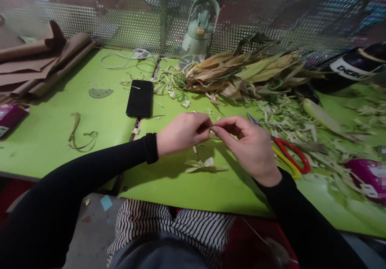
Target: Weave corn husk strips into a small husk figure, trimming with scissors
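Where both hands meet over the bright green counter, a thin pale strip of dried corn husk is pinched between them. Left hand: thumb and forefinger closed on the strip's left end, other fingers curled in. Right hand: thumb and forefinger closed on the right end, remaining fingers loosely bent. The fingertips of the two hands nearly touch. The strip is held clear of the counter, just above it. Both forearms are in black sleeves.

Directly below the hands, on the counter: a small pale bundle of folded husk pieces, touched by neither hand. Just beside the right hand, on its far side: scissors with red and yellow handles, lying flat, blade tips showing just past the knuckles.

Behind the hands, a large heap of yellow-brown corn husks lies against the perforated metal screen. Pale shredded trimmings are spread over the counter's right part. A pale green plastic water bottle stands upright at the heap's left end. A black smartphone lies flat, screen dark, left of the heap and well apart from the left hand. Far left: rolled brown paper sheets and a curled green husk strip.
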A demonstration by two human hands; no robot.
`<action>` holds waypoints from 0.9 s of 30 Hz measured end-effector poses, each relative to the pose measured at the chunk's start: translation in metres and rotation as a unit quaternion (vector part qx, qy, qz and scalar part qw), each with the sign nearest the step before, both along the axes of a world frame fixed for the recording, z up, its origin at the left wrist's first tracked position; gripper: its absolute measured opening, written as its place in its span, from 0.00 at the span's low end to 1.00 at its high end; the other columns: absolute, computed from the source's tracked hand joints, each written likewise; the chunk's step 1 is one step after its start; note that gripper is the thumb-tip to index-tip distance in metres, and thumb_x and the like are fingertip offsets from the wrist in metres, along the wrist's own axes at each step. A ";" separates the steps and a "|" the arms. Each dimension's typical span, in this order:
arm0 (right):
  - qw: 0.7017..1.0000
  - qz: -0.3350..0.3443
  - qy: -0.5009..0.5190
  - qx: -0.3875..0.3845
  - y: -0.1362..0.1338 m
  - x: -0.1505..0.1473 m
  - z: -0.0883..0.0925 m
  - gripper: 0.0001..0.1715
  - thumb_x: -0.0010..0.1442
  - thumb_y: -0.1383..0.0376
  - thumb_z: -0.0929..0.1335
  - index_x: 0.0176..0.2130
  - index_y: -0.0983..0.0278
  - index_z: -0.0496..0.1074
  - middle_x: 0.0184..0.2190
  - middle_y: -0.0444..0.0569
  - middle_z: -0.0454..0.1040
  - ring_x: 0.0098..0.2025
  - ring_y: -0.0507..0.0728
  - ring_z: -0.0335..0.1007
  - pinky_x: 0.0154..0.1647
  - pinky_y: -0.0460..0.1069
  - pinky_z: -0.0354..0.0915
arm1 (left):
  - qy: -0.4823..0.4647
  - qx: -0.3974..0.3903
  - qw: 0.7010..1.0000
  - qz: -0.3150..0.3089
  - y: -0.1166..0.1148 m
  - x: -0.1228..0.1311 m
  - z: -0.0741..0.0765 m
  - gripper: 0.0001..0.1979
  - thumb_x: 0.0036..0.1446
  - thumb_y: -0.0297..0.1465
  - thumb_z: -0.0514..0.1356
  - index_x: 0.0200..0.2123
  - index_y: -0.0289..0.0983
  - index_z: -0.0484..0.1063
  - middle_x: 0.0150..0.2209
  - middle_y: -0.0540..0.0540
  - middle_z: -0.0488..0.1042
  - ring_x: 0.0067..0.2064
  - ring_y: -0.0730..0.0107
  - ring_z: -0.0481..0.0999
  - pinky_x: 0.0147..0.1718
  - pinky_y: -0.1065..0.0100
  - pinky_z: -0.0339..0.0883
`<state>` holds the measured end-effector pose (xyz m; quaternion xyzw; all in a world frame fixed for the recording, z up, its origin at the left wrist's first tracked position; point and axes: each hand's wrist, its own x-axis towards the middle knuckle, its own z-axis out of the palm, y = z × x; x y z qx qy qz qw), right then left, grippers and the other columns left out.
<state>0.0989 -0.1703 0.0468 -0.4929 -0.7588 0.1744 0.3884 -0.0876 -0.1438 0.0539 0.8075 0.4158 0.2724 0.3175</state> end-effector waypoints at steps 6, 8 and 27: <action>0.985 0.035 0.004 0.166 0.000 0.007 -0.007 0.06 0.60 0.69 0.73 0.39 0.59 0.75 0.35 0.44 0.81 0.34 0.53 0.78 0.36 0.49 0.75 | -0.198 -0.347 0.913 -0.081 0.005 -0.011 0.014 0.04 0.60 0.26 0.61 0.33 0.31 0.74 0.29 0.51 0.74 0.30 0.80 0.71 0.36 0.72 0.68; 0.965 0.064 -0.034 0.254 0.000 0.010 -0.006 0.09 0.58 0.71 0.74 0.40 0.60 0.74 0.35 0.45 0.82 0.35 0.54 0.79 0.37 0.49 0.76 | -0.246 -0.429 0.863 -0.100 0.007 -0.014 0.015 0.04 0.59 0.27 0.62 0.32 0.31 0.75 0.30 0.51 0.75 0.31 0.81 0.73 0.40 0.71 0.70; 0.968 0.025 -0.048 0.243 -0.009 0.005 -0.003 0.10 0.59 0.72 0.73 0.42 0.61 0.76 0.37 0.47 0.81 0.36 0.55 0.79 0.37 0.51 0.77 | -0.277 -0.285 0.915 -0.065 -0.004 -0.004 0.006 0.07 0.59 0.28 0.63 0.39 0.29 0.74 0.32 0.49 0.76 0.34 0.77 0.75 0.41 0.68 0.70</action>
